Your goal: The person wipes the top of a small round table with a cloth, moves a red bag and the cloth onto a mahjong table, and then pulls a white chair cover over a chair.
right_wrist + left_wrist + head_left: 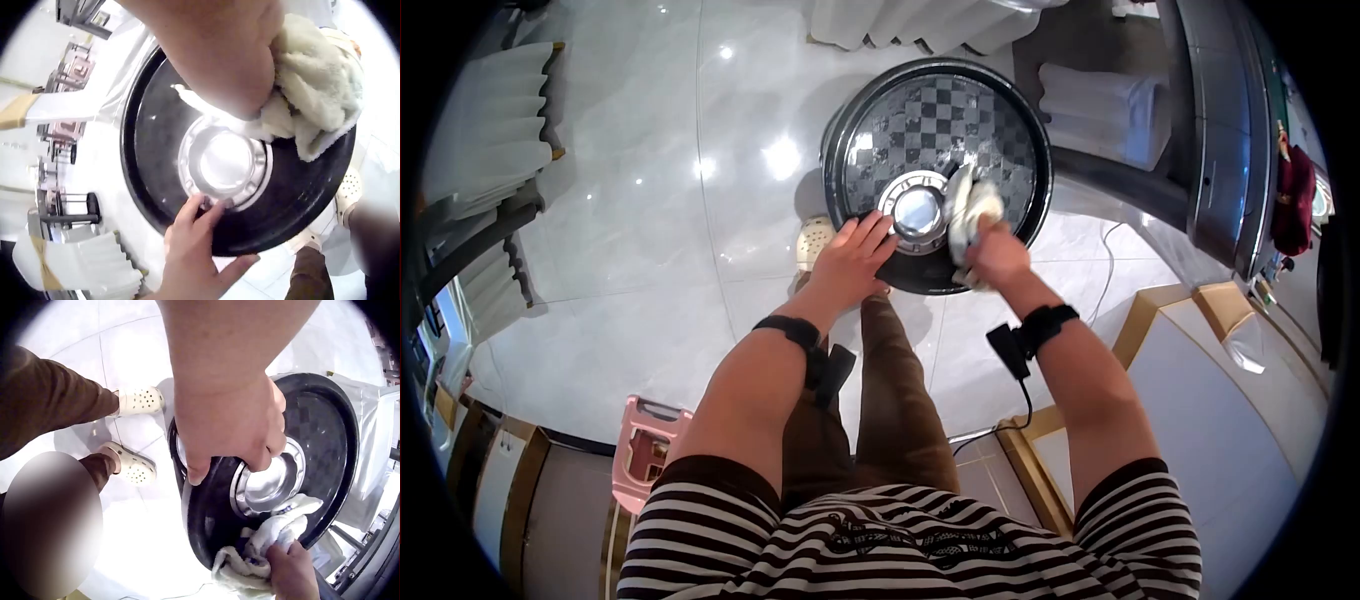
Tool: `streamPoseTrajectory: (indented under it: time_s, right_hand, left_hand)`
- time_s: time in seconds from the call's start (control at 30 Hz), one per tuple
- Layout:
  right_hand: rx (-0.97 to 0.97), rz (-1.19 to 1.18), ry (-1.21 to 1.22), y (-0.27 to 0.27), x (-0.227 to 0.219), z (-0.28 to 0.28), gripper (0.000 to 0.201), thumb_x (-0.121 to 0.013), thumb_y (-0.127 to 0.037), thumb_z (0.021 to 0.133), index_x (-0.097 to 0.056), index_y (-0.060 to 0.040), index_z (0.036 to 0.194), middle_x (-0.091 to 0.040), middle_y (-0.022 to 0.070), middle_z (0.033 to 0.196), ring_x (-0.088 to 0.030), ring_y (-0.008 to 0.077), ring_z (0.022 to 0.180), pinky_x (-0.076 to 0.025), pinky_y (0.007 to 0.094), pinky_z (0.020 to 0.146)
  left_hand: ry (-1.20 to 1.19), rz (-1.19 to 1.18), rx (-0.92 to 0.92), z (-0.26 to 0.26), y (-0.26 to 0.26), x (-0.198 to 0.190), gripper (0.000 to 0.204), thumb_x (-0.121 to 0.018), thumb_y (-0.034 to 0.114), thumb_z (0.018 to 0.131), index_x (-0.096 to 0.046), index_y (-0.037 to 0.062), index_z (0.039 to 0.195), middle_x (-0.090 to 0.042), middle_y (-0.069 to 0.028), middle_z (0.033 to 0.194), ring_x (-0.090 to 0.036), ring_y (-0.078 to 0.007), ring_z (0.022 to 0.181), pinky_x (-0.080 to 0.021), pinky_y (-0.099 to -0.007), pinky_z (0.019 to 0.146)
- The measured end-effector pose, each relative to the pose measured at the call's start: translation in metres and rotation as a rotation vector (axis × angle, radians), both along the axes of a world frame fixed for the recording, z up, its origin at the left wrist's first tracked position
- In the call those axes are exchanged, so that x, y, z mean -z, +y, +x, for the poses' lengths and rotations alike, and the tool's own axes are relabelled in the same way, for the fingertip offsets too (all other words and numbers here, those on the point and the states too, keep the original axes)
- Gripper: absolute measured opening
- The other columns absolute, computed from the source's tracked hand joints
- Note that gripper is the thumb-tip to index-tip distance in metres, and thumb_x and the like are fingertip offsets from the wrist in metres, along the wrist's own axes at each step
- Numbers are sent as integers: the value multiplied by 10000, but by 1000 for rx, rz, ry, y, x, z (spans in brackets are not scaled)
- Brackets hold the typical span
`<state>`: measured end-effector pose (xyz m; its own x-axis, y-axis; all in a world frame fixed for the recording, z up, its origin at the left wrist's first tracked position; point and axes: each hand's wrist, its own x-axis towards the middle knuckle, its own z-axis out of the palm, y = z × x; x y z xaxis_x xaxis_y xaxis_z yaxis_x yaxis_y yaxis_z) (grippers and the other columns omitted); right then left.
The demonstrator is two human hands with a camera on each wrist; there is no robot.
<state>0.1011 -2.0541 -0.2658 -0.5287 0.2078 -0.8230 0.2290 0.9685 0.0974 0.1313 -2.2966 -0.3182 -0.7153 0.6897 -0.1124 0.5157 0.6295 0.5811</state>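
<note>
A round black tray-like top [940, 110] with a raised rim and a checkered surface stands before me. Set off-centre in it, nearer my body, is a shiny round metal dish [918, 212] with a notched edge. My left hand [853, 262] reaches over the near-left rim, its extended fingertips touching the edge of the dish and the thumb spread apart by the black rim. In my right hand [1000, 255] is a bunched white cloth [322, 81], gripped on the right side of the top beside the dish. Part of the cloth hangs over the rim.
Cream clogs [137, 469] are on the feet close to the base of the black top. White-covered chairs [1100, 110] stand beyond and to the right. A pink stool [640, 450] is behind at left, and a white panel with wooden edging [1210, 400] at right.
</note>
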Motion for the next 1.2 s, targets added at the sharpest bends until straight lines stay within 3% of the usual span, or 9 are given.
streamPoseTrajectory:
  time_s: [0.23,0.4,0.5,0.7,0.8,0.83,0.9,1.07,1.2]
  right_hand:
    - [-280,-743,573,-83,-28,-43,423,-589,-155,741,-577,-208,1160,-509,139,1198,-588,335,955,-489,398,803]
    - [-793,-661,463,-84,25,-106,385,-575,-71,749,-575,-193,1114,-483,118,1256,-583,310,1001,-499,391,811]
    - [-169,-103,230,-44,8,-163,360,-520,-167,792,-546,-146,1150,-470,143,1239,-608,328,934,-499,412,803]
    - [125,139,264,76,45,-116,356,-498,-261,809,-594,-33,1064,-599,235,1073,-582,358,1012,-467,434,871]
    - [-408,69,-178,111,53,-48,317,-471,-245,835,-647,-13,962,-617,215,1054,-588,351,1001,-461,425,872]
    - [86,-111,-100,127,57,-16,324,-478,-236,828,-644,-32,1017,-620,206,1060,-583,345,1014,-454,408,881]
    - [120,-154,-230,109,18,-1,370,-531,-279,793,-628,-80,1090,-623,207,1051,-585,333,1015,-458,393,873]
    - [-369,-85,551,90,-30,-87,497,-592,-158,757,-514,-211,1245,-460,174,1246,-576,366,974,-496,426,805]
    - [-533,-76,640,78,1,-171,497,-575,-145,793,-488,-279,1263,-372,125,1369,-513,360,1097,-438,390,937]
  left_hand:
    - [-258,-217,81,8,-2,10,668,-708,414,654,-512,145,1233,-422,-23,1356,-422,-177,1220,-244,-353,1069]
    - [-106,-172,76,0,-1,3,742,-660,458,707,-406,166,1340,-283,-47,1453,-275,-217,1324,-188,-359,1095]
    - [-106,-179,87,0,3,3,740,-668,448,710,-406,153,1336,-287,-56,1444,-241,-227,1338,-191,-376,1090]
    - [-92,-151,62,1,8,2,763,-709,435,666,-429,143,1313,-322,-62,1420,-238,-229,1342,-199,-380,1084]
    - [-76,-119,40,1,5,-1,750,-716,431,645,-460,135,1285,-326,-60,1416,-242,-220,1341,-206,-375,1081]
    - [-79,-106,32,1,6,0,746,-717,427,642,-465,133,1280,-329,-59,1414,-242,-218,1341,-208,-374,1080]
    - [-82,-130,37,-1,6,-1,740,-708,428,647,-463,144,1284,-323,-52,1419,-222,-213,1351,-195,-373,1085]
    - [-71,-160,59,1,8,1,729,-688,454,661,-462,155,1287,-323,-49,1417,-223,-215,1347,-204,-375,1079]
    - [-25,-131,52,-3,9,1,739,-690,468,655,-459,158,1285,-343,-48,1401,-253,-226,1332,-224,-377,1066]
